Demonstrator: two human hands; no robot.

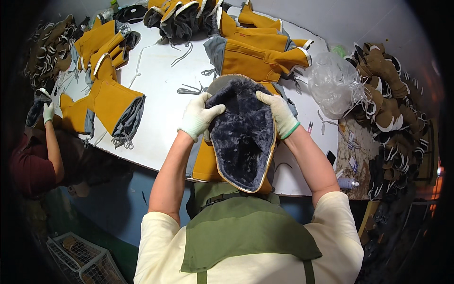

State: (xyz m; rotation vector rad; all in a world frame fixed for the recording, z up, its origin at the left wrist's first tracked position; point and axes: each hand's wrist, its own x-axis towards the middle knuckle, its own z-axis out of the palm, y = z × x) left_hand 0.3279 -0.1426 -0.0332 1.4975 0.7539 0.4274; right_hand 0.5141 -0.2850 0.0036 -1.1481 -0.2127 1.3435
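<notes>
Both of my hands, in white knit gloves, grip a boot upper [243, 137] lined with dark grey-blue fleece, its opening turned toward me. My left hand [198, 116] pinches the upper left edge, thumb on the fleece. On the upper right edge my right hand [280, 112] has its thumb over the rim and its fingers behind. A light trim runs along the edge of this piece, and mustard-yellow fabric shows around it. Beneath it, another mustard-yellow boot upper [208, 163] lies partly hidden on the white table [161, 99].
More yellow boot uppers [250, 59] with grey drawstrings lie across the table. A clear plastic bag [333, 85] sits at right beside piled brown uppers [378, 71]. A spray can [347, 183] and a phone [330, 157] lie near the right edge. At left, a co-worker's gloved hand [48, 112] holds another piece.
</notes>
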